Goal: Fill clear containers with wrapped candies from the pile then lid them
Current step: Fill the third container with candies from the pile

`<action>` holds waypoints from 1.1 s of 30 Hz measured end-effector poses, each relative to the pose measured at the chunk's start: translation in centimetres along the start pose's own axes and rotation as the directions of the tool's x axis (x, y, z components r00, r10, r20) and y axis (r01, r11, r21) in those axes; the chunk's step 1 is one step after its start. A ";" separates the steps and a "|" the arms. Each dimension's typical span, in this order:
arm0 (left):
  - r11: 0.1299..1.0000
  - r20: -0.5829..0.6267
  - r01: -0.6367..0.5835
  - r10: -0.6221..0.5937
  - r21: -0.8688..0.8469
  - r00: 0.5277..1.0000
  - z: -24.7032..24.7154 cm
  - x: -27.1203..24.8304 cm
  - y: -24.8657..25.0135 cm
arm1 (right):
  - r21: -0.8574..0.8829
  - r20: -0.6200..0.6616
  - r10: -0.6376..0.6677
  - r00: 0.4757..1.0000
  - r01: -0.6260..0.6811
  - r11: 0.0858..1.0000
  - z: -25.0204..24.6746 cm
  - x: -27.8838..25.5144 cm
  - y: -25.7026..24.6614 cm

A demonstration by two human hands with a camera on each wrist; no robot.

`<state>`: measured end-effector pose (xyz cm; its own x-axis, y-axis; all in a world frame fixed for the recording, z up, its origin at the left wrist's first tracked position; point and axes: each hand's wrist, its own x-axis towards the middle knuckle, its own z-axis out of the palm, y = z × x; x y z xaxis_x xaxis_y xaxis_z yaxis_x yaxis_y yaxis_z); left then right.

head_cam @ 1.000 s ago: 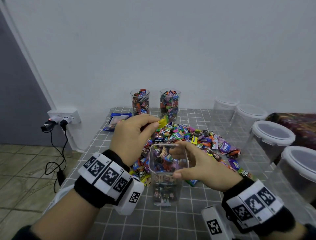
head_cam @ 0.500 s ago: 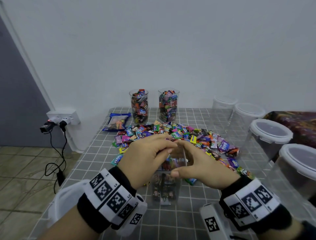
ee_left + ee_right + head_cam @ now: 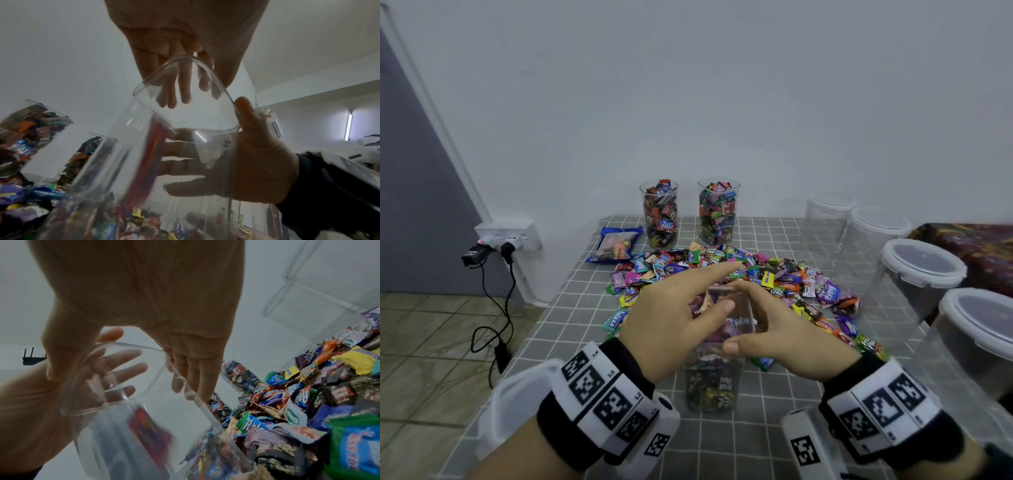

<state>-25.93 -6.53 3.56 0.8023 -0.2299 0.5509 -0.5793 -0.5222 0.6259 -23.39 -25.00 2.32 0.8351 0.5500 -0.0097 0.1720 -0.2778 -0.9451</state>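
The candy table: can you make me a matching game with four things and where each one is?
Things:
1. blue bag
2. two full cups
3. lidded tubs
4. candy pile

Places:
A. right edge of the table
B. middle of the table
C. back of the table, by the wall
D. left of the full cups

Pairs: 1-D, 2-C, 3-A, 4-B

wrists: black cuffs point(image 3: 571, 435) | white bands point(image 3: 602, 397), black square-pattern markers | white wrist cameras point(image 3: 808, 445)
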 end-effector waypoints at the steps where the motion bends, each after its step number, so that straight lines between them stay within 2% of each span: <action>1: 1.000 0.002 0.003 -0.003 -0.006 1.000 0.0 0.0 0.0 | -0.005 0.001 0.000 1.000 0.000 1.000 0.0 0.0 0.0; 5: 1.000 0.009 -0.007 0.007 0.007 1.000 0.1 0.0 0.2 | -0.012 -0.002 -0.004 1.000 0.004 1.000 0.1 0.0 0.1; 8: 1.000 -0.063 0.015 -0.017 -0.023 0.998 0.0 0.1 0.0 | -0.033 -0.004 0.009 1.000 -0.009 0.999 0.0 0.0 0.3; 10: 0.992 -0.145 0.078 -0.091 -0.096 0.985 -0.1 0.4 -0.5 | -0.068 0.001 0.024 1.000 -0.024 0.997 -0.2 0.0 0.2; 13: 0.954 -0.250 0.186 -0.244 -0.233 0.937 -0.2 1.0 -2.0 | -0.166 0.034 0.035 0.999 -0.029 0.986 -0.7 0.0 -0.4; 15: 0.938 -0.279 0.271 -0.325 -0.214 0.904 -0.4 1.3 -3.3 | -0.186 0.007 0.043 0.999 -0.041 0.982 -1.1 -0.1 -1.0; 17: 0.911 -0.260 0.389 -0.412 -0.138 0.873 -0.6 1.7 -4.6 | -0.182 -0.088 0.051 0.995 -0.066 0.981 -1.6 0.1 -1.4; 20: 0.814 -0.186 0.579 -0.562 0.050 0.806 -0.7 2.3 -6.4 | -0.290 -0.277 0.070 0.958 -0.153 0.945 -2.9 1.3 -0.2; 23: 0.671 -0.079 0.697 -0.704 0.252 0.706 -0.3 3.0 -8.1 | -0.499 -0.350 0.160 0.923 -0.328 0.802 -4.6 3.0 2.0; 26: 0.510 0.042 0.735 -0.833 0.447 0.552 0.3 3.2 -10.3 | -0.605 -0.434 0.285 0.855 -0.511 0.611 -5.8 3.9 3.7; 29: 0.407 0.069 0.729 -0.893 0.551 0.445 0.8 3.1 -11.7 | -0.619 -0.487 0.403 0.775 -0.632 0.466 -6.4 4.2 4.9; 31: 0.376 0.079 0.712 -0.907 0.593 0.413 1.0 3.2 -12.0 | -0.609 -0.464 0.488 0.739 -0.666 0.430 -6.6 4.4 5.4; 33: 0.383 0.104 0.686 -0.905 0.619 0.412 1.3 3.5 -12.1 | -0.613 -0.430 0.525 0.735 -0.665 0.428 -6.6 4.6 5.7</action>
<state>-15.97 -2.08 -2.81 0.8698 0.2927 -0.3972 0.4174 -0.8657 0.2762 -15.13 -29.22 -0.96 0.9285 -0.0806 -0.3624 -0.1612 -0.9669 -0.1979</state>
